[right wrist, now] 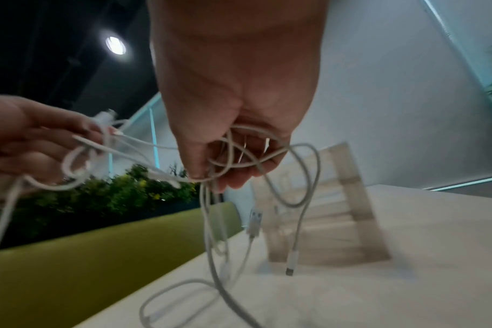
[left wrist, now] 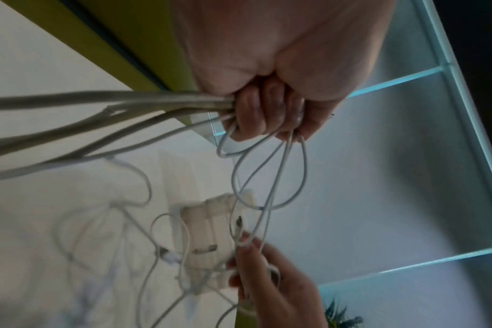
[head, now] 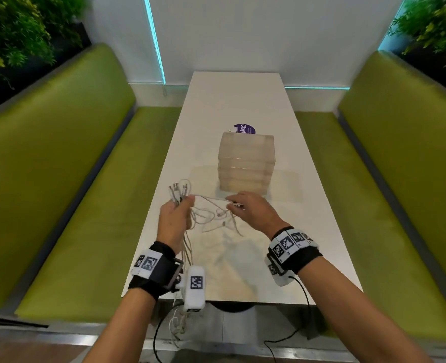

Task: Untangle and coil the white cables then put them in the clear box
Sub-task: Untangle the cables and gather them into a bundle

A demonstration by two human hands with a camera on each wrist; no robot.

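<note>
Left hand (head: 176, 216) and right hand (head: 253, 209), raised, grip tangled white cables (head: 211, 213)

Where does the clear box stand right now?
In the head view the clear box stands mid-table, just beyond the right hand, partly covering a purple sticker.

Smooth white plastic cables (head: 211, 213), translucent frosted plastic box (head: 245, 163), glossy white table (head: 232, 100)

A café or office lounge booth is indicated: green upholstered benches (head: 67, 163) are set either side of a narrow white table (head: 232, 100), flanked by plant walls (head: 15, 40) and teal-lit panels (head: 155, 40).
</note>
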